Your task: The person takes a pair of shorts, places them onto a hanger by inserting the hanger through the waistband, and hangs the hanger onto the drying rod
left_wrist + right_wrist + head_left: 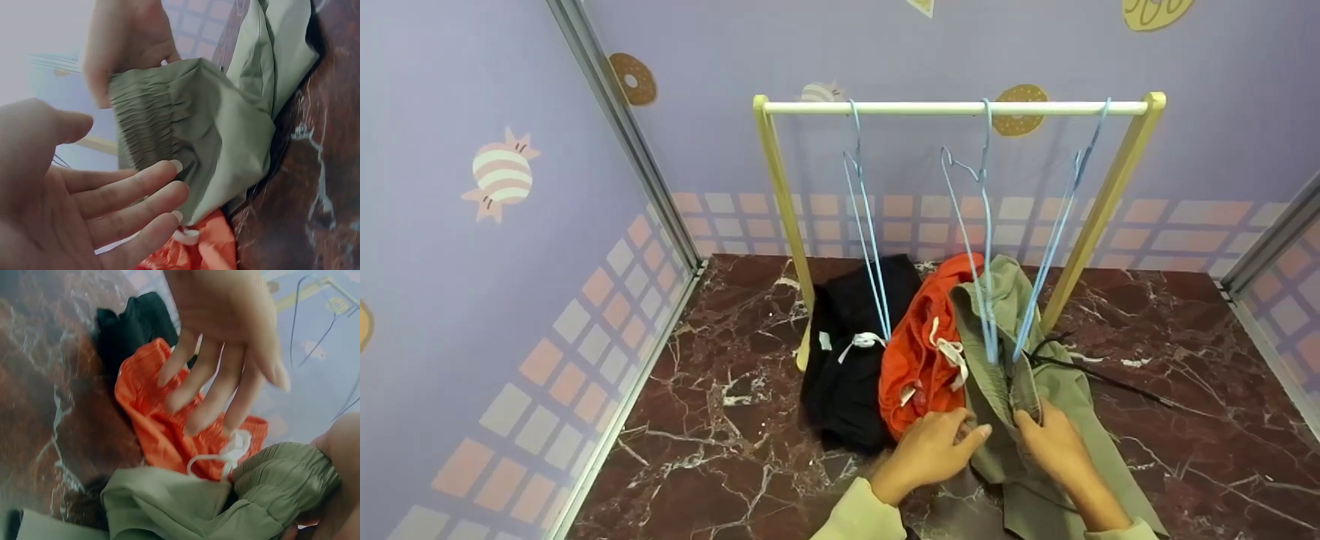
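Olive-green pants (1080, 442) with a gathered elastic waistband (143, 121) hang from blue wire hangers and trail over the marble surface. My right hand (1054, 446) pinches the waistband, which bunches by its thumb in the right wrist view. My left hand (934, 450) has its fingers spread, the fingertips (174, 166) right at the waistband's edge. Just beyond the left hand are orange shorts (919, 367) with a white drawstring (230, 453). A black garment (847, 375) with a white tie hangs to their left.
Over the clothes stands a rack with a white rod (915, 109) and yellow wooden posts (1102, 214). Blue hangers (986, 225) hang from the rod. A black cord (1117, 382) extends right from the pants. Patterned walls (510, 300) enclose the marble surface (712, 442).
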The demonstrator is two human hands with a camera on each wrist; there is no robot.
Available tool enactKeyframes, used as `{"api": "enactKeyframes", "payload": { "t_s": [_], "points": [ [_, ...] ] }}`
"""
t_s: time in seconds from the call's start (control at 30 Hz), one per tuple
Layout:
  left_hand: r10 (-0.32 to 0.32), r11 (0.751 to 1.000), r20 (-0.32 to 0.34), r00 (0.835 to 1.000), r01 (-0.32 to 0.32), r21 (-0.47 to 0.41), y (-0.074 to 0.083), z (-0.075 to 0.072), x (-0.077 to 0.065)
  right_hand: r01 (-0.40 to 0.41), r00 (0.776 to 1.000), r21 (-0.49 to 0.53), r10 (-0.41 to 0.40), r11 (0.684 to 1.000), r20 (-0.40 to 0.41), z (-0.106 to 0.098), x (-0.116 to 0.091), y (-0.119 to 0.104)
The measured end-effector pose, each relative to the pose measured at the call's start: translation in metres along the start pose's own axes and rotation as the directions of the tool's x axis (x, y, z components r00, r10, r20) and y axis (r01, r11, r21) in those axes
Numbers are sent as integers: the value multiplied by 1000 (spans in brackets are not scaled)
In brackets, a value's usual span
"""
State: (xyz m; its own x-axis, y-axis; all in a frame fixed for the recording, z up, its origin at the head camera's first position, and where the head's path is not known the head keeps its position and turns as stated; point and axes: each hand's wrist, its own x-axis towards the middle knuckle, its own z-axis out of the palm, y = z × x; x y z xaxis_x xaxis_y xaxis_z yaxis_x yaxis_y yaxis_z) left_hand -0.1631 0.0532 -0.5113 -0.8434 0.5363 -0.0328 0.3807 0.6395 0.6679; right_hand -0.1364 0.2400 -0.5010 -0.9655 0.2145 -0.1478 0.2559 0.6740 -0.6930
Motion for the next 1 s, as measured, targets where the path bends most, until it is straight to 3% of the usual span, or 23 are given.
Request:
{"api": "enactKeyframes", "payload": {
  "t_s": [0.33,0.5,0.67,0.77,1.0],
  "points": [
    [-87,985,24,996,90,-149,9,9,7,-70,996,111,63,991,65,-2,-15,-19],
    [-87,974,-12,996,82,-211,11,13,9,-38,998,112,32,993,57,-3,-23,-23],
    [-89,944,-17,996,79,-321,12,14,10,-21,998,135,13,991,61,-2,-30,-26],
    [-98,943,-28,995,84,-323,14,15,12,-1,999,124,-6,992,52,0,-34,-26],
    [-103,920,14,995,101,-379,17,16,14,82,996,108,-86,991,34,2,-47,-25]
  ]
}}
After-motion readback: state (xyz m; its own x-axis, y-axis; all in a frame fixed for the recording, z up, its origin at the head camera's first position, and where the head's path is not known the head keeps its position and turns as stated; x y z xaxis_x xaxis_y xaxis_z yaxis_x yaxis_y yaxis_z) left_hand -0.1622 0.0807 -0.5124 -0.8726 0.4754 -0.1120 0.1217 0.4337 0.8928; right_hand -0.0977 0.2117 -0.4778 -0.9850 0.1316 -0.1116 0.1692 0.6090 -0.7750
